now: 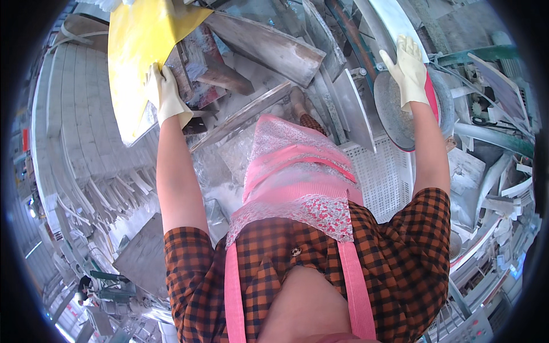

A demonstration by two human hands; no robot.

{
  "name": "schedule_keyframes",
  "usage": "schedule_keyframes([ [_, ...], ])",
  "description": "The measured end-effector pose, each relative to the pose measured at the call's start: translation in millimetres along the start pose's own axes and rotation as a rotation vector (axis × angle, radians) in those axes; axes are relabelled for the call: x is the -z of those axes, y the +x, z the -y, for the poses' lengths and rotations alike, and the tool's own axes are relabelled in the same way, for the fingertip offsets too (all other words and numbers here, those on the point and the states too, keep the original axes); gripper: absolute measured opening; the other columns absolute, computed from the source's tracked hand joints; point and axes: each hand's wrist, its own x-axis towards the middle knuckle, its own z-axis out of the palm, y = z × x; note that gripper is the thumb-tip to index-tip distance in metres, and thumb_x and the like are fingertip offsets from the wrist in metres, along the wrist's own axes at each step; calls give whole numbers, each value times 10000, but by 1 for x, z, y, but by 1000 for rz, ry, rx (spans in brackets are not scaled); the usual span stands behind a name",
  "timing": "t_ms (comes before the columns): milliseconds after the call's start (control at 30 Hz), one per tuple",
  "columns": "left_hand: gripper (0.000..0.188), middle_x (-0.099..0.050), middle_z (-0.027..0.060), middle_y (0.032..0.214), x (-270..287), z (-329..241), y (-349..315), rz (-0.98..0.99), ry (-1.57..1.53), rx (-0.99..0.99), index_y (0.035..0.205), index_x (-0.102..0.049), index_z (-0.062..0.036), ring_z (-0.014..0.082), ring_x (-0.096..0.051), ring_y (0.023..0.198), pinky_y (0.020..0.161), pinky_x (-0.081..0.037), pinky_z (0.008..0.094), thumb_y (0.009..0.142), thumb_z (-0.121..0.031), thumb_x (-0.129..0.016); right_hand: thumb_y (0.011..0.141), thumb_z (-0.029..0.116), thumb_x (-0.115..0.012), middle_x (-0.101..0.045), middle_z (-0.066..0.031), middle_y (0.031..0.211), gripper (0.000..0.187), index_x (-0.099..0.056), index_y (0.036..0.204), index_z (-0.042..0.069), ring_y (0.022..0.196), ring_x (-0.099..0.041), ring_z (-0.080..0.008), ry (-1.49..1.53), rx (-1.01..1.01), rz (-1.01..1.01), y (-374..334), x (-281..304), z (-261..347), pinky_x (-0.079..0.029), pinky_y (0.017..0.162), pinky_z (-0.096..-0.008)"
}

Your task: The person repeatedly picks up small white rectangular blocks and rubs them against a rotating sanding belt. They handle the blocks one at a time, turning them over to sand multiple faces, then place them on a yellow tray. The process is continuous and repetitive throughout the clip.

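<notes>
My left hand (163, 96), in a cream rubber glove, lies on the right edge of a large yellow sheet (140, 46). Its fingers are mostly stretched out, with the thumb a little apart; the fingertips are hard to make out against the bright sheet. Over on the right, my right hand (409, 71) wears a matching glove and rests flat, fingers extended and thumb out to the side. Beneath its fingers is the end of a long white strip (394, 23). A grey, round-edged wheel or pad (394, 108) with a red band sits under that wrist.
Stacked long pale boards (74, 108) stand at the left. Dusty wooden boards (269, 46) lean ahead of me, beside an upright thin panel (357, 111). A perforated white crate (383, 177) is close to my right side. Green machine bars (494, 140) and scrap pieces crowd the far right.
</notes>
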Motion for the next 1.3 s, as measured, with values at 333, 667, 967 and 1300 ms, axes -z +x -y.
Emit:
schedule_keyframes([
  [333,406,-654,223,1260,-4,11,-2,78,11,26,1273,-631,-26,410,-601,1165,1028,-454,459,1020,-319,-509,825,120,-743,-459,-177,1545,670,-515,1455,92,1467,-395,-328,635,297,92,-24,11,-94,-331,1205,-429],
  [667,385,-661,201,1271,0,4,-3,48,20,45,1264,-636,-6,387,-597,1174,1043,-440,440,988,-258,-544,951,294,-623,-361,-132,1624,710,-338,1567,85,1500,-342,-284,-62,55,4,-12,4,-36,-280,1220,-456],
  [967,384,-645,212,1316,6,2,-6,89,10,74,1262,-636,24,391,-577,1222,1091,-417,447,979,-226,-564,927,224,-586,-524,-149,1507,597,-469,1480,32,1428,-463,-244,-205,275,-172,32,23,-30,-312,1201,-468],
  [1300,339,-662,241,1241,13,-6,-9,76,-9,95,1210,-640,37,399,-604,1188,1043,-447,461,964,-195,-609,824,229,-735,-324,-138,1647,928,-259,1596,34,1526,-306,-240,-163,178,27,71,15,-11,-261,1237,-423],
])
